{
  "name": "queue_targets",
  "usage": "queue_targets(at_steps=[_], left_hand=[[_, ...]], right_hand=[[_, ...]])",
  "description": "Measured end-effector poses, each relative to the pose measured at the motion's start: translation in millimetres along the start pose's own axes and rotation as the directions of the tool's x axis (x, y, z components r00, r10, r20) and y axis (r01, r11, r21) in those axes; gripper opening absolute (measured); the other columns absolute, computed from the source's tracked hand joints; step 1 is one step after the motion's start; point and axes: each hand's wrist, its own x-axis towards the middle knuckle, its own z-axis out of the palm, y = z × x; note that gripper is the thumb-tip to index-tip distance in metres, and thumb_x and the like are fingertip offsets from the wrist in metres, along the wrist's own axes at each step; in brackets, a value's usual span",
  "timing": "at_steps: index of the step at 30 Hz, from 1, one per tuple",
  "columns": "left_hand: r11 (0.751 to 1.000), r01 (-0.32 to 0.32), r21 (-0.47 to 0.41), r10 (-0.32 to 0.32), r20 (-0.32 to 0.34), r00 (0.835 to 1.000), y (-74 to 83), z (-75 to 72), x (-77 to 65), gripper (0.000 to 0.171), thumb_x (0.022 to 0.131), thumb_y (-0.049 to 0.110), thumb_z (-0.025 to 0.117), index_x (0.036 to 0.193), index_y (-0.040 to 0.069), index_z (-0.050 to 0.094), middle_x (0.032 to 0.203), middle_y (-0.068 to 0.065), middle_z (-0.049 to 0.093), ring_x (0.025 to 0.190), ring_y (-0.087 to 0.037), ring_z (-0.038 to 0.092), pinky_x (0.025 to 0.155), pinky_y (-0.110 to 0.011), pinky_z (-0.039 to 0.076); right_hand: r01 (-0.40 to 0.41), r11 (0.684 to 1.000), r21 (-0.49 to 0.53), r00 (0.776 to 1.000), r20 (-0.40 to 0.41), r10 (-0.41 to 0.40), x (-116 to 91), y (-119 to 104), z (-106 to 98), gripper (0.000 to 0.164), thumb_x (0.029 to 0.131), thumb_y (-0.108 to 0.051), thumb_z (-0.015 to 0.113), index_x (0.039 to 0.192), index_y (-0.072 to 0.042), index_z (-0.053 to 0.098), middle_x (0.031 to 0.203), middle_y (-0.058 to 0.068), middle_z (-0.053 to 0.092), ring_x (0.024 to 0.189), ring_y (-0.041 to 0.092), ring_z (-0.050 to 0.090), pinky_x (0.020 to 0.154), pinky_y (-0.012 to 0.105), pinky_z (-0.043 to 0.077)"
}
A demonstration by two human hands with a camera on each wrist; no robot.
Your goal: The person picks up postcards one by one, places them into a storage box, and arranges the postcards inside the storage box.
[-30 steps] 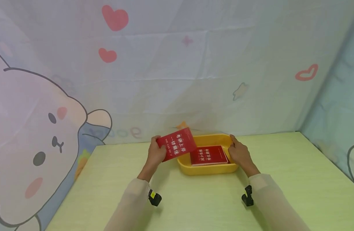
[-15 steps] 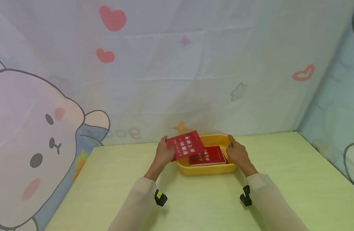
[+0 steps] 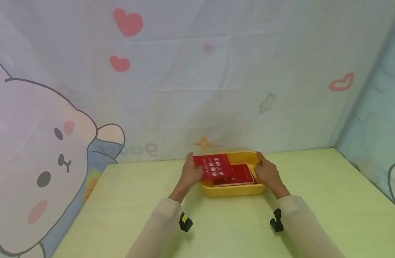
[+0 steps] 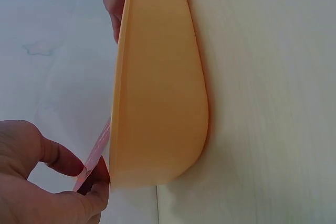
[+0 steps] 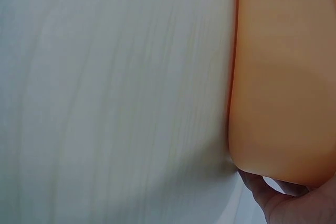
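Between thumb and fingers my left hand [image 3: 191, 173] pinches a red booklet [image 3: 211, 167] with white characters and "YOU CAN DO IT" on its cover. It is tilted over the left part of a yellow plastic bin [image 3: 232, 192]. More red booklets [image 3: 245, 175] lie stacked in the bin, partly covered by the held one. My right hand [image 3: 269, 176] grips the bin's right end. The left wrist view shows the held booklet [image 4: 96, 153] edge-on beside the bin's rim [image 4: 119, 77]. In the right wrist view, fingers [image 5: 260, 190] curl against the bin's end.
The bin stands near the back edge of a pale green-yellow table [image 3: 229, 229]. Behind it hangs a printed cloth [image 3: 184, 96] with hearts and a cartoon animal. Another cloth [image 3: 381, 125] hangs at the right. A small black device [image 3: 186, 223] sits at the left wrist.
My left hand has carried the booklet rightward and slightly down, from the bin's left edge to over the stack. My right hand has stayed on the bin's right end.
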Motion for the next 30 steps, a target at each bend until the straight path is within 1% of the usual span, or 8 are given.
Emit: queue_targets(at_steps=[6, 11, 14, 16, 18, 22, 26, 30], left_hand=[[1.0, -0.018, -0.01, 0.019, 0.028, 0.999, 9.7, 1.6, -2.1, 0.067, 0.092, 0.004, 0.051, 0.152, 0.0, 0.02, 0.124, -0.031, 0.06, 0.091, -0.029, 0.069, 0.074, -0.034, 0.059], [1.0, -0.005, -0.027, 0.007, 0.067, 0.998, 11.6, 6.4, 1.0, 0.068, 0.093, 0.004, 0.05, 0.153, 0.001, 0.018, 0.104, -0.026, 0.067, 0.06, -0.017, 0.059, 0.053, -0.023, 0.049], [1.0, -0.006, 0.001, 0.006, 0.078, 0.997, 12.4, 9.4, 1.1, 0.069, 0.095, 0.005, 0.05, 0.154, -0.002, 0.017, 0.105, -0.026, 0.067, 0.057, -0.013, 0.054, 0.049, -0.021, 0.046], [0.999, -0.019, 0.027, 0.016, 0.077, 0.997, 13.4, 11.2, 0.5, 0.07, 0.095, 0.006, 0.051, 0.155, -0.004, 0.016, 0.114, -0.025, 0.066, 0.064, -0.015, 0.058, 0.053, -0.024, 0.05], [0.998, -0.033, 0.047, 0.029, 0.076, 0.997, 14.4, 12.8, -0.4, 0.069, 0.094, 0.007, 0.052, 0.154, -0.006, 0.019, 0.124, -0.026, 0.063, 0.08, -0.019, 0.063, 0.063, -0.029, 0.056], [0.996, -0.054, 0.07, 0.049, 0.081, 0.996, 16.0, 16.1, -1.5, 0.061, 0.094, 0.009, 0.054, 0.148, -0.01, 0.031, 0.135, -0.025, 0.057, 0.103, -0.028, 0.063, 0.079, -0.038, 0.059], [0.995, -0.052, 0.081, 0.044, 0.099, 0.994, 16.8, 20.0, -1.5, 0.058, 0.094, 0.01, 0.055, 0.145, -0.008, 0.035, 0.131, -0.024, 0.059, 0.098, -0.026, 0.064, 0.079, -0.037, 0.059], [0.991, -0.038, 0.129, 0.024, 0.109, 0.994, 17.8, 23.3, -2.5, 0.07, 0.094, 0.013, 0.055, 0.153, -0.006, 0.022, 0.14, -0.025, 0.054, 0.101, -0.025, 0.062, 0.084, -0.036, 0.058]], right_hand=[[0.01, 1.0, 0.007, 1.0, 0.003, -0.01, 1.7, 2.3, -0.8, 0.061, 0.097, -0.013, 0.026, 0.155, 0.003, 0.021, 0.061, 0.001, 0.037, 0.05, 0.011, 0.025, 0.046, 0.024, 0.026], [0.017, 1.0, 0.012, 1.0, 0.014, -0.017, 1.2, 3.4, 0.1, 0.061, 0.098, -0.015, 0.024, 0.156, 0.003, 0.02, 0.059, 0.0, 0.037, 0.049, 0.01, 0.024, 0.045, 0.024, 0.025], [0.024, 1.0, 0.014, 1.0, 0.01, -0.024, 0.7, 3.5, 0.5, 0.061, 0.097, -0.015, 0.025, 0.155, 0.003, 0.021, 0.059, -0.001, 0.037, 0.05, 0.01, 0.024, 0.045, 0.024, 0.024], [0.029, 0.999, 0.018, 1.0, 0.01, -0.029, 0.6, 3.6, 0.6, 0.062, 0.096, -0.014, 0.025, 0.155, 0.004, 0.021, 0.057, -0.001, 0.036, 0.049, 0.009, 0.023, 0.045, 0.023, 0.023], [0.03, 0.999, 0.019, 1.0, 0.009, -0.03, 0.7, 3.8, 0.4, 0.062, 0.096, -0.014, 0.025, 0.156, 0.003, 0.021, 0.056, -0.002, 0.035, 0.049, 0.009, 0.023, 0.045, 0.023, 0.023], [0.032, 0.999, 0.017, 0.999, 0.005, -0.032, 1.1, 3.8, 0.4, 0.062, 0.096, -0.013, 0.026, 0.155, 0.004, 0.021, 0.056, -0.002, 0.035, 0.049, 0.01, 0.024, 0.045, 0.023, 0.023], [0.024, 1.0, 0.016, 1.0, 0.006, -0.024, 0.8, 3.4, 0.1, 0.061, 0.097, -0.014, 0.025, 0.155, 0.003, 0.021, 0.057, -0.001, 0.036, 0.049, 0.01, 0.024, 0.045, 0.023, 0.024], [0.008, 1.0, 0.021, 1.0, 0.015, -0.008, 0.2, 3.5, 0.4, 0.062, 0.097, -0.015, 0.025, 0.156, 0.002, 0.02, 0.057, -0.001, 0.036, 0.048, 0.01, 0.024, 0.044, 0.023, 0.024]])
